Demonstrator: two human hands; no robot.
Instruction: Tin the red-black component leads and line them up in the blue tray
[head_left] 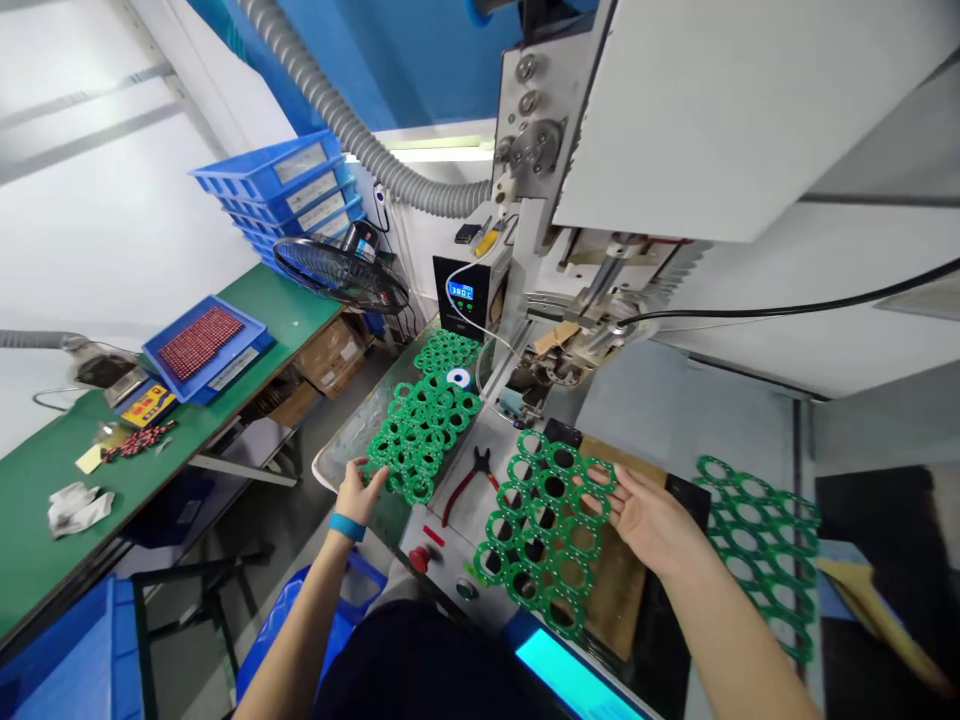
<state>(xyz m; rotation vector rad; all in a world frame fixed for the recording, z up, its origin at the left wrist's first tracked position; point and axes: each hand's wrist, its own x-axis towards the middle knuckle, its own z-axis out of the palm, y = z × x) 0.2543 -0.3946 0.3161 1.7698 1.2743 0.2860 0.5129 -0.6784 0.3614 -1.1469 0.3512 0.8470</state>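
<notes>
My right hand (pixel 651 518) grips the right edge of a green panel of ring-shaped circuit boards (pixel 544 530), held over the machine's front deck. My left hand (pixel 358 490), with a blue wristband, reaches to the near corner of another green ring panel (pixel 421 432) that lies on a metal tray (pixel 334 462) at the left; its fingers curl on the panel's edge. Red-handled pliers (pixel 469 482) lie between the two panels. A third green ring panel (pixel 757 540) rests at the right.
A white machine (pixel 712 120) with a grey hose (pixel 352 130) stands behind, a controller reading 380 (pixel 463 292) beside it. Red knob (pixel 420 558) at the front. Fan (pixel 341 272), stacked blue trays (pixel 292 190) and green bench (pixel 150 440) at left.
</notes>
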